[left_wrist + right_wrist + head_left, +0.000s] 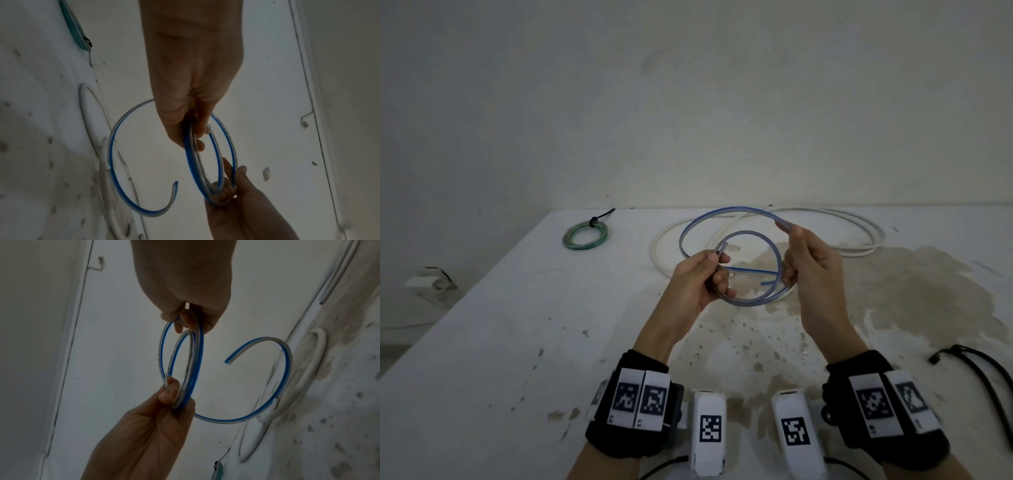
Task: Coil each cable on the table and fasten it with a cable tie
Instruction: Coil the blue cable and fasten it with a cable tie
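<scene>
A clear cable with a blue stripe (681, 240) is held in loops above the white table (517, 325). My left hand (717, 274) pinches the loops on their left side, with one cut end sticking up beside its fingers. My right hand (789, 260) grips the same loops on the right side. In the left wrist view the left hand (195, 136) holds the blue-striped cable (111, 154) opposite the right hand (234, 183). The other cable end (228, 361) curls free in the right wrist view, beyond the right hand (185, 321) and left hand (170, 394).
A thick white cable (859, 233) lies loose along the table's far edge behind the hands. A green coil (585, 234) bound with a black tie sits at the far left. Thin black ties (935, 359) lie at the right edge. A brown stain (911, 284) covers the right side.
</scene>
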